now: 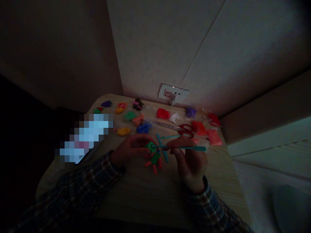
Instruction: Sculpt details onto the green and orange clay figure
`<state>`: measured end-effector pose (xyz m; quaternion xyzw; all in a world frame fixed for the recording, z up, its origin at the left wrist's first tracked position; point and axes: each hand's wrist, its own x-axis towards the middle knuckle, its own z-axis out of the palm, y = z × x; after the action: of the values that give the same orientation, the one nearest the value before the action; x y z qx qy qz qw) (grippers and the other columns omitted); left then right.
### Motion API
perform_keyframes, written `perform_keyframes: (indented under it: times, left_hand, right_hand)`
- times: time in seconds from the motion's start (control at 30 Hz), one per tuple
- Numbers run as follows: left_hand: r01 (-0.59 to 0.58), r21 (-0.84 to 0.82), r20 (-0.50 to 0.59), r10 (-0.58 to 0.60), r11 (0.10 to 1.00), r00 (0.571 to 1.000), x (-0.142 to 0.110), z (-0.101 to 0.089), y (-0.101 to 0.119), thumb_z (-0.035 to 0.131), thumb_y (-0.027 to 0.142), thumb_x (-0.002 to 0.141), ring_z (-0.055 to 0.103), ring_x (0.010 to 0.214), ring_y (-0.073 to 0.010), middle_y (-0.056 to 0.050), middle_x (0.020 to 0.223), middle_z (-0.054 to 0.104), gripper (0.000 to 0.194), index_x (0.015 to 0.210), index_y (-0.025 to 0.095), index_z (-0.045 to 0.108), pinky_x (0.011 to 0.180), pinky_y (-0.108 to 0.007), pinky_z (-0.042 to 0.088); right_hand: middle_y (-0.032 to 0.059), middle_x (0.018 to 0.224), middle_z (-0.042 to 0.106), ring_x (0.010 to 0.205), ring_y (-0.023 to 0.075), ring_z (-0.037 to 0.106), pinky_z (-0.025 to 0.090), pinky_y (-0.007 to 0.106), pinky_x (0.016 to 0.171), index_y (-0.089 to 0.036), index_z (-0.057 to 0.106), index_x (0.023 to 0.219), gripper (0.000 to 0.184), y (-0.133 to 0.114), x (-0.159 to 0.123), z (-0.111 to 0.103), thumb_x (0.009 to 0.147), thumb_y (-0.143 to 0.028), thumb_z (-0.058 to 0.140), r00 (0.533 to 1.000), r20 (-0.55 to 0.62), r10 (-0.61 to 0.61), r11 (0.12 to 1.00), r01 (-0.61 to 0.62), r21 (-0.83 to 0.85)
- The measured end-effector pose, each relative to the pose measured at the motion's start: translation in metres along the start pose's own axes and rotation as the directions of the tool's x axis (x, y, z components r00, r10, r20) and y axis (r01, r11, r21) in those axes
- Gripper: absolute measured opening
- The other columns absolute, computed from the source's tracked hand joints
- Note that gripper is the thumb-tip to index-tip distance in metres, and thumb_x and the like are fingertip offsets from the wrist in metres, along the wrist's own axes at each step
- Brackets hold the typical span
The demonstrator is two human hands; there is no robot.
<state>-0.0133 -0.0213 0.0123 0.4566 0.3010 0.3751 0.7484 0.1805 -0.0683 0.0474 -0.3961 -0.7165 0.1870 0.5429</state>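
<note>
My left hand (132,147) pinches a small clay figure (153,157) with a green head and body and red limbs, held just above the wooden table (136,194). In my right hand (190,160) is a teal modelling tool (187,148), fingers closed round it, its tip touching the figure's green head. A second teal tool (162,148) lies on the table under the figure. Both wrists wear plaid sleeves. The scene is dim.
Several coloured clay lumps and shapes (128,116) lie across the table's far half, with red-handled scissors (183,127) and clay packets (209,132) at the right. A lit phone (85,137) rests at the left edge. A wall socket (172,93) sits behind the table.
</note>
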Motion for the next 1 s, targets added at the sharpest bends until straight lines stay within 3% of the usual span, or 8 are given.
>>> perform_keyframes:
  times: [0.17,0.53,1.0]
  left_hand:
    - [0.033,0.014,0.006,-0.033,0.999,0.999,-0.0003,-0.001,-0.0022,0.089,0.039,0.057,0.066,0.07,-0.0156,-0.002,0.076,0.071,0.038,0.083,0.016,0.072,0.065,-0.026,0.051]
    - [0.055,-0.01,0.023,-0.055,0.998,0.998,0.0003,-0.0008,-0.0026,0.089,0.034,0.058,0.065,0.07,-0.0152,-0.002,0.076,0.072,0.034,0.082,0.015,0.074,0.067,-0.025,0.049]
    - [0.059,-0.011,-0.003,-0.059,0.998,0.998,-0.0005,-0.0002,-0.0005,0.089,0.036,0.056,0.064,0.063,-0.0144,-0.002,0.07,0.071,0.035,0.079,0.014,0.073,0.06,-0.024,0.049]
  right_hand:
    - [0.002,0.079,0.071,0.075,0.0168,0.068,0.052,0.029,0.064,-0.022,0.066,0.091,0.016,0.0006,-0.0002,0.0008,0.092,-0.011,0.054,0.999,0.016,0.031,0.996,-0.032,0.079]
    - [0.0021,0.076,0.07,0.071,0.0155,0.066,0.051,0.028,0.063,-0.021,0.063,0.087,0.015,-0.0044,0.002,0.0013,0.092,-0.011,0.052,0.998,0.048,0.028,0.997,-0.031,0.076]
    - [0.0033,0.075,0.071,0.068,0.0173,0.066,0.05,0.031,0.063,-0.02,0.063,0.088,0.017,-0.003,0.003,0.0022,0.093,-0.011,0.05,0.996,0.074,-0.04,0.997,0.035,0.071]
